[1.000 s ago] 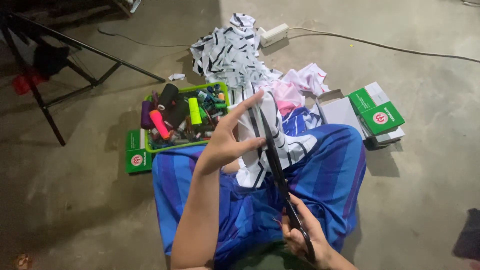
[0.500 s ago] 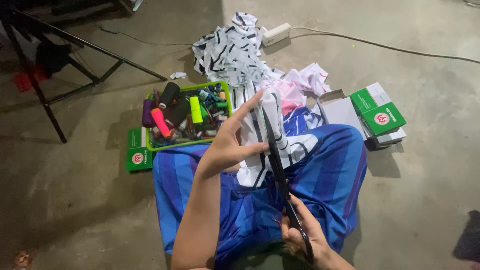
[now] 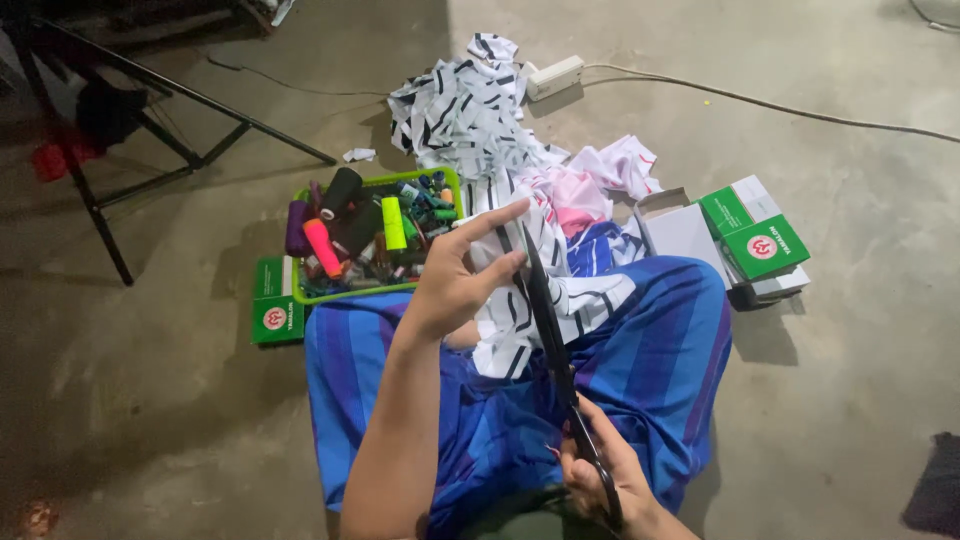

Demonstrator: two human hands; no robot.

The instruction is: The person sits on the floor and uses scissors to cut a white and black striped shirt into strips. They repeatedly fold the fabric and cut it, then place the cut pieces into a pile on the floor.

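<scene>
We see the left hand (image 3: 455, 285) pinching the striped cloth (image 3: 530, 300) mid-frame; the right hand (image 3: 600, 480) grips black scissors (image 3: 555, 350), fingers cut off at the bottom edge.

White cloth (image 3: 520, 300) w/ black stripes
Blue striped skirt (image 3: 650, 350); green tray (image 3: 350, 293); green & white boxes (image 3: 750, 240); black scissors (image 3: 560, 370)

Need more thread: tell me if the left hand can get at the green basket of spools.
Probably yes: the left hand is beside the green basket, nothing between, but it is pinching the striped cloth.
</scene>
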